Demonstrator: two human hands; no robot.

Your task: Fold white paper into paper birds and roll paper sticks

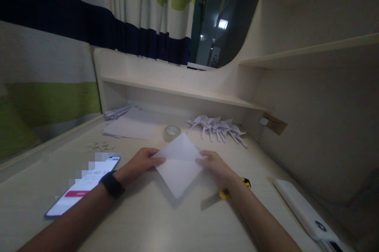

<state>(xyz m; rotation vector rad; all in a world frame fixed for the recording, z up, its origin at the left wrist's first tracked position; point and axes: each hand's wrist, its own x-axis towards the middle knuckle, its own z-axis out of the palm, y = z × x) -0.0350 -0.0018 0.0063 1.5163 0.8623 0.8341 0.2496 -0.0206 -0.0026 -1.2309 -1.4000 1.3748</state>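
Between the left hand [139, 164] and the right hand [215, 168] lies a plain white sheet of paper [179, 164]. A black band [112, 184] circles the left wrist. Left of that hand, the phone [83, 186] shows a white screen with a red bar inside a blue edge. Under the right wrist sits a yellow and black tool [224, 192], possibly a cutter. Beyond the hands are white folded paper shapes [218, 126] and a clear tape roll [171, 133]. The desk [166, 228] is pale cream, and the curtain [89, 15] carries broad navy, white and green stripes.
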